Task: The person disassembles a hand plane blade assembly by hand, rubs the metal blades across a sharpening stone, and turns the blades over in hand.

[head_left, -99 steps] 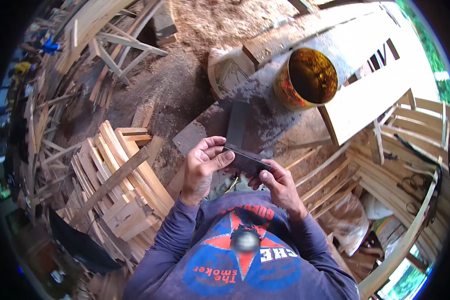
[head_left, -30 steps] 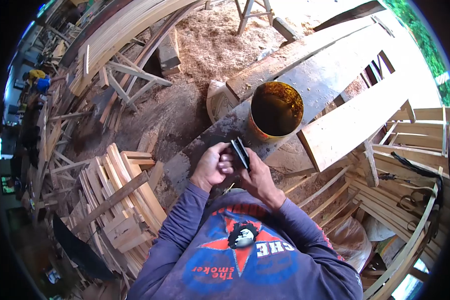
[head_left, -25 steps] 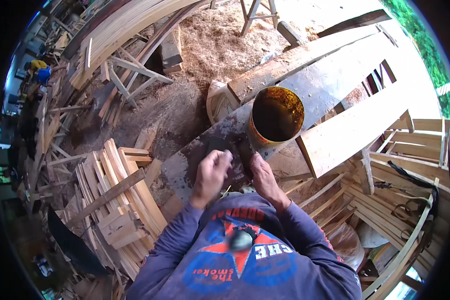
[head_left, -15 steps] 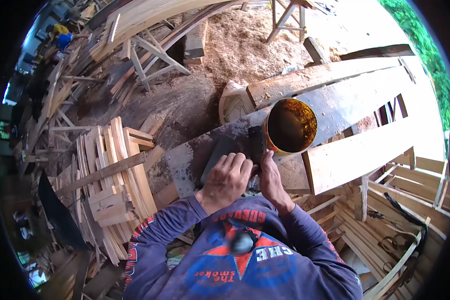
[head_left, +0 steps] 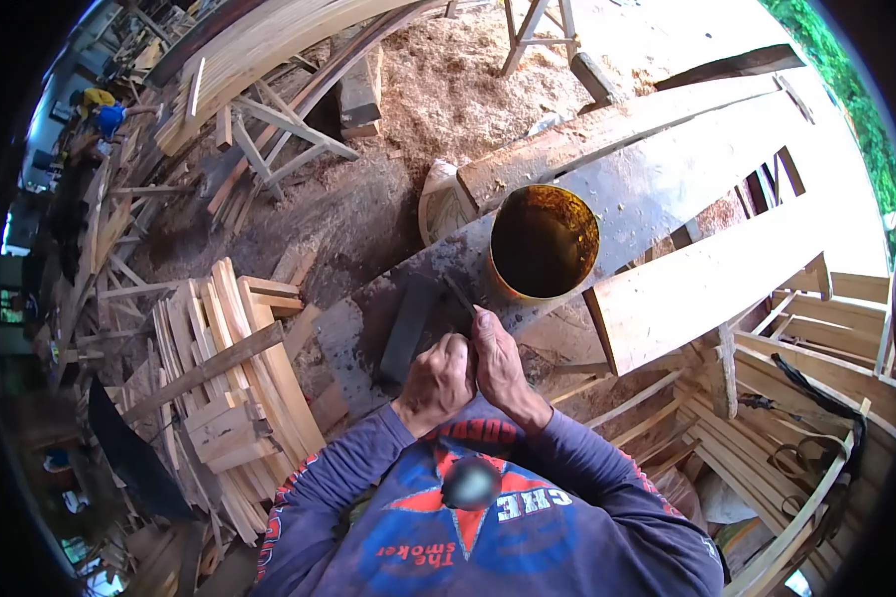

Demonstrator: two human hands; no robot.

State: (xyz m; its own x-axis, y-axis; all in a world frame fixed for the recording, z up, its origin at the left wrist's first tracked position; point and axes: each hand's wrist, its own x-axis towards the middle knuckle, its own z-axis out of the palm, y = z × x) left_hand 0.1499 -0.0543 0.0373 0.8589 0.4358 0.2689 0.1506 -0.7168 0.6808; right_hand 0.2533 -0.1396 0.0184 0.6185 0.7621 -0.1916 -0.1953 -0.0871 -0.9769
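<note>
My left hand (head_left: 436,380) is closed in a fist against my right hand (head_left: 508,370), just above my shirt front. A flat dark blade (head_left: 460,296), seen nearly edge-on, sticks out from between the hands and points away from me. My right thumb lies along it, while its near end is hidden in the fingers. Left of the blade a dark rectangular sharpening stone (head_left: 408,323) lies on the stained plank (head_left: 343,343). Beyond my right hand stands an open round can (head_left: 546,244) with dark liquid inside and brown stains on its wall.
Thick boards (head_left: 707,284) extend to the right of the can. Stacked wood strips (head_left: 259,368) lie at the left, and a sawhorse (head_left: 289,134) stands beyond them. Wood shavings (head_left: 448,90) cover the ground ahead. A person in blue and yellow (head_left: 108,117) is far off at the upper left.
The blade has turned from showing its broad face to nearly edge-on. Both hands have drawn closer together and nearer my body, exposing more of the stone. The whole view has shifted slightly.
</note>
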